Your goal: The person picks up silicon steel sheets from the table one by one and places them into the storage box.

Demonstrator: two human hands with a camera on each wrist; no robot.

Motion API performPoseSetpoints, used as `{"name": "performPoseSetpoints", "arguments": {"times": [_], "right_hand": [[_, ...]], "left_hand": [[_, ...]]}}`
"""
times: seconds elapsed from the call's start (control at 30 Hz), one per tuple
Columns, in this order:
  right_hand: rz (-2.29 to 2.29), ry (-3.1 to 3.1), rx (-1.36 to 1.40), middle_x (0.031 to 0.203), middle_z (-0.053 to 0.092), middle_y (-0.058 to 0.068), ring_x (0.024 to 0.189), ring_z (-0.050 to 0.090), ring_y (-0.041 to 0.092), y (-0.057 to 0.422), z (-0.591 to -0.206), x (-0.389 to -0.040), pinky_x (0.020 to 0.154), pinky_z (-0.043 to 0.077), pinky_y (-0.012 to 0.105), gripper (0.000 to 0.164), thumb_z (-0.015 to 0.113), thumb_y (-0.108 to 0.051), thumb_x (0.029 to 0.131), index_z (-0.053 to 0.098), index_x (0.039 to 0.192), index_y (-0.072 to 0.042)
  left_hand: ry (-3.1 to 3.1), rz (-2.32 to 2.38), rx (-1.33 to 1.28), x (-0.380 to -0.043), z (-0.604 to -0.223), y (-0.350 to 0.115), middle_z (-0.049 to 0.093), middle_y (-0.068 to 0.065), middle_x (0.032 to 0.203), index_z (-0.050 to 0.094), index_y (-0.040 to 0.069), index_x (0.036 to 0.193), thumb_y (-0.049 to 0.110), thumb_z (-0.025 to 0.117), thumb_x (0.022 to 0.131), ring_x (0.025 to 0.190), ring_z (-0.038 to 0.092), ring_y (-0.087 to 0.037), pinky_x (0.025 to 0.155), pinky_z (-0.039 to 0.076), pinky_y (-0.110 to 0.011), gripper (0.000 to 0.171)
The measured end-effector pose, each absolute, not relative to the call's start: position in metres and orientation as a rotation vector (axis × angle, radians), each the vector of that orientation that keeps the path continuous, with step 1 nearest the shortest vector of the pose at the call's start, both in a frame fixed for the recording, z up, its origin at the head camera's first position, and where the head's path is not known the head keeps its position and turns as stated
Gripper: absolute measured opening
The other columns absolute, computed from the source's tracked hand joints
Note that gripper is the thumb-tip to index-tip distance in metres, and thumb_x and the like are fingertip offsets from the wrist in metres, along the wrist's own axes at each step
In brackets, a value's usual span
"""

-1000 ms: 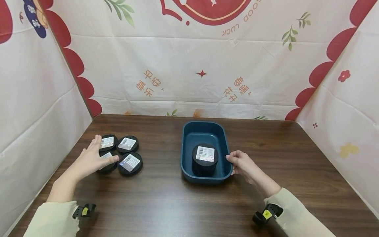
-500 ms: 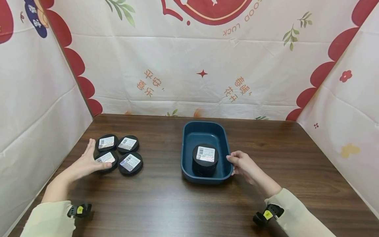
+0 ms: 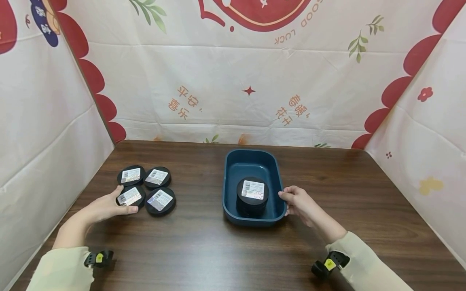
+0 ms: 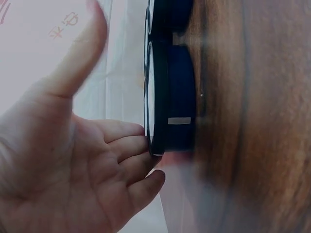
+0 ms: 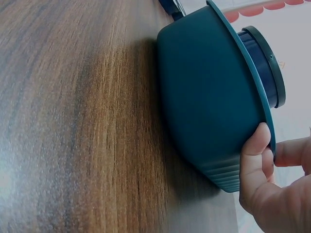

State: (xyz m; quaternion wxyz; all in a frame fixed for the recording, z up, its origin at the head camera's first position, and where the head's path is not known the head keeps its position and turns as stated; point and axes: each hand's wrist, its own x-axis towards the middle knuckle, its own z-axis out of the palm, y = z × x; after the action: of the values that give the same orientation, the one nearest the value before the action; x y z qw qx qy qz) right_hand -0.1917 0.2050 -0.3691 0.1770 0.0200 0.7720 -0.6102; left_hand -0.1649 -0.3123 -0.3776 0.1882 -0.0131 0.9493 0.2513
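Four-cornered in outline, a deep blue plastic bin (image 3: 233, 161) stands on the table, and my right hand (image 3: 300, 204) pinches its right rim, thumb outside in the right wrist view. Inside it sits a dark round jar (image 3: 253, 194) with a white label on top, tall enough to be a stack. At left, several flat round dark jars with labelled black lids lie grouped. My left hand (image 3: 103, 208) is at the near-left jar (image 3: 131, 197), fingers by its left side. In the left wrist view its thumb (image 4: 90, 53) stands apart from the jar (image 4: 180, 97); the fingertips reach its edge.
Close beside that jar lie the near-right jar (image 3: 160, 201), the far-left jar (image 3: 131, 175) and the far-right jar (image 3: 157, 177). The brown wooden table (image 3: 196, 242) ends at a printed cloth backdrop (image 3: 218, 81), with cloth on both sides too.
My left hand has drawn back from over the far-left jar and come lower around the near-left jar. My right hand keeps its hold on the bin, which stays in place.
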Motion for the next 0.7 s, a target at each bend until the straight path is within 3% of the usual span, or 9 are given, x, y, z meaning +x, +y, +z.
{"name": "performPoseSetpoints", "arguments": {"times": [0.27, 0.7], "right_hand": [[-1.717, 2.192, 0.066, 0.078, 0.043, 0.008, 0.061, 0.045, 0.013, 0.206, -0.370, -0.192, 0.054, 0.049, 0.023, 0.026, 0.045, -0.013, 0.098, 0.037, 0.112, 0.007], [-1.734, 2.186, 0.045, 0.076, 0.043, 0.006, 0.059, 0.044, 0.013, 0.206, -0.371, -0.192, 0.053, 0.049, 0.023, 0.023, 0.044, -0.012, 0.098, 0.037, 0.109, 0.007]], "left_hand": [[2.758, 0.698, -0.002, -0.169, -0.384, -0.314, 0.028, -0.045, 0.132, 0.017, -0.018, 0.138, 0.051, 0.075, 0.070, 0.120, 0.030, -0.059, 0.094, 0.030, -0.067, 0.113], [2.851, 0.636, -0.044, -0.173, -0.390, -0.317, 0.036, -0.042, 0.128, 0.030, -0.014, 0.135, 0.054, 0.078, 0.064, 0.116, 0.036, -0.057, 0.092, 0.033, -0.066, 0.109]]}}
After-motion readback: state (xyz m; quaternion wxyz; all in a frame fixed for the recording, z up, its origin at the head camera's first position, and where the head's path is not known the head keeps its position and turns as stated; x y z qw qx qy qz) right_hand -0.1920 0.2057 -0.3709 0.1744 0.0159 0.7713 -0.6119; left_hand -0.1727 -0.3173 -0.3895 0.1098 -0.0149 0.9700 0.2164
